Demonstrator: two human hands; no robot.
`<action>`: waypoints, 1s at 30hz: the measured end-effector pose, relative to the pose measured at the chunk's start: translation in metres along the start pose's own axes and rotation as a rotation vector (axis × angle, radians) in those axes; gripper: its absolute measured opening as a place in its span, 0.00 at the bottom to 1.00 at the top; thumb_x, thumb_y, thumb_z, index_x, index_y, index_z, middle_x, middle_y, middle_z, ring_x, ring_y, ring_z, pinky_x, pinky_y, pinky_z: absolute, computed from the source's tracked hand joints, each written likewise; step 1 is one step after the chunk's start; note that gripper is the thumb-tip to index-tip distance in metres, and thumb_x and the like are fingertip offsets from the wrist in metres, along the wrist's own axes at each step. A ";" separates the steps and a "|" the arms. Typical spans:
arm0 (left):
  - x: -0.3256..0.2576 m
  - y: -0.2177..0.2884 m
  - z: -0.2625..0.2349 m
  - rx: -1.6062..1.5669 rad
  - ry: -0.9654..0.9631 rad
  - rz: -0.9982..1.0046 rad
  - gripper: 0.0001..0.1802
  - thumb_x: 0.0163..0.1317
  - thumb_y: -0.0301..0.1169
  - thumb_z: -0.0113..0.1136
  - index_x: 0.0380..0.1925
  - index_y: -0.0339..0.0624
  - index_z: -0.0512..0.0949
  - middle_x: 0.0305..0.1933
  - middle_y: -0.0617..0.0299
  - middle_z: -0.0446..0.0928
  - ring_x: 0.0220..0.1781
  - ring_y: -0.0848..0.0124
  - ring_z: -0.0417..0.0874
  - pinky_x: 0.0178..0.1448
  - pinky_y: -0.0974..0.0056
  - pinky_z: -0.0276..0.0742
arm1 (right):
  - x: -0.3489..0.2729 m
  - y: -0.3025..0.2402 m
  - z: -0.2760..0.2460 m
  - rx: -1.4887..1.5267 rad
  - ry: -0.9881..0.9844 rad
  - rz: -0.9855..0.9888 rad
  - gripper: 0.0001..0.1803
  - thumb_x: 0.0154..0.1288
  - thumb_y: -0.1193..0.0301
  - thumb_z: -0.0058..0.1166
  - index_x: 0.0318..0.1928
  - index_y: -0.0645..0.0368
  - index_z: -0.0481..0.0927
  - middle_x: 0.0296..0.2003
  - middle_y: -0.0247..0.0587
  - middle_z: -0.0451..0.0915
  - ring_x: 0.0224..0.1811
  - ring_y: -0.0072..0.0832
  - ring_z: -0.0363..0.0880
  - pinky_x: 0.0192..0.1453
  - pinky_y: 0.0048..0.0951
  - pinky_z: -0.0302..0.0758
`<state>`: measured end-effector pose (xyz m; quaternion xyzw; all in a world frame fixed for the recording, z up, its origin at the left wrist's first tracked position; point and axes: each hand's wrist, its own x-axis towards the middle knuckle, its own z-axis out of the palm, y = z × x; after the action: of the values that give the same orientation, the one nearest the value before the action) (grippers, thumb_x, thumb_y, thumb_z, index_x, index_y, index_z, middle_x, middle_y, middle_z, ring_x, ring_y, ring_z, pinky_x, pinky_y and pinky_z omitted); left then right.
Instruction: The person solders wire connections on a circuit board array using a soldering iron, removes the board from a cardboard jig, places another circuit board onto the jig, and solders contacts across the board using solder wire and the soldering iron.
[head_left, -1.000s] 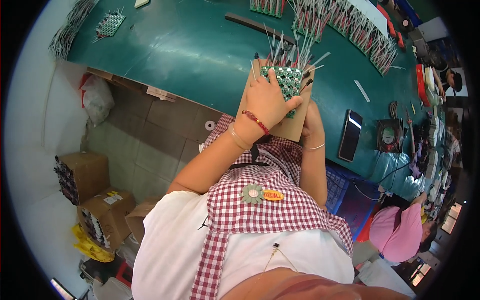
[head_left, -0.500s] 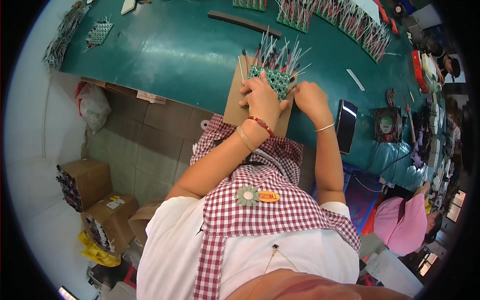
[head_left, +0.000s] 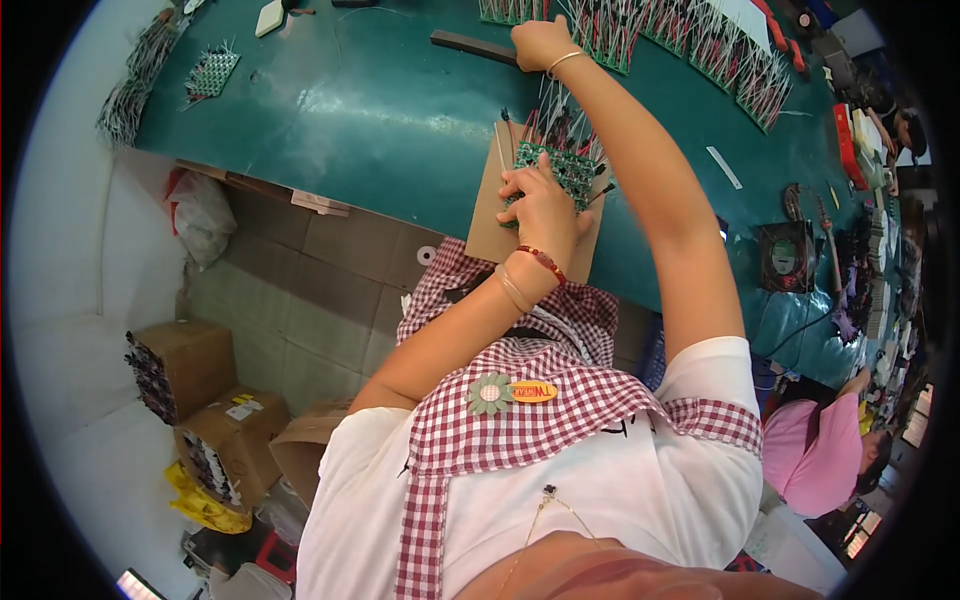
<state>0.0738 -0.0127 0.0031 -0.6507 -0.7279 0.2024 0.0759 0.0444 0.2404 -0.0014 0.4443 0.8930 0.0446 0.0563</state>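
Currently both hands are working over the green table (head_left: 380,110).
Left hand (head_left: 540,205) is pressing curled fingers on a green wired board (head_left: 560,170) lying on a brown cardboard sheet (head_left: 495,215); right hand (head_left: 540,42) is reaching to the far wired boards (head_left: 640,35), fingers closed, grasp unclear.

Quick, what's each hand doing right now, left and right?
Left hand: fingers pressed down on the green circuit board, not clearly gripping.
Right hand: reached out to the far row of wired boards; grip cannot be told.
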 end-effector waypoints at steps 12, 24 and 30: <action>-0.002 -0.003 0.006 0.036 0.116 -0.010 0.55 0.56 0.75 0.40 0.67 0.37 0.66 0.39 0.41 0.76 0.38 0.52 0.76 0.27 0.61 0.77 | -0.085 -0.044 -0.058 0.095 -0.101 -0.101 0.13 0.51 0.67 0.57 0.38 0.52 0.87 0.37 0.39 0.86 0.42 0.38 0.85 0.45 0.44 0.75; 0.002 0.005 0.004 -0.050 0.036 -0.005 0.56 0.52 0.75 0.46 0.67 0.37 0.65 0.42 0.47 0.77 0.41 0.58 0.76 0.34 0.61 0.78 | -0.374 0.079 -0.116 0.589 0.888 0.651 0.09 0.67 0.69 0.57 0.39 0.62 0.84 0.32 0.36 0.82 0.34 0.22 0.78 0.39 0.24 0.73; 0.001 -0.011 0.027 -0.164 0.199 0.037 0.56 0.52 0.69 0.56 0.65 0.28 0.66 0.40 0.51 0.75 0.41 0.60 0.77 0.43 0.63 0.79 | -0.538 0.259 -0.036 1.103 1.016 1.011 0.19 0.72 0.60 0.52 0.48 0.63 0.84 0.41 0.40 0.85 0.40 0.22 0.81 0.46 0.21 0.72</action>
<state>0.0533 -0.0180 -0.0170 -0.6849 -0.7187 0.0781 0.0906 0.5654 -0.0344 0.1003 0.6745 0.4030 -0.1795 -0.5920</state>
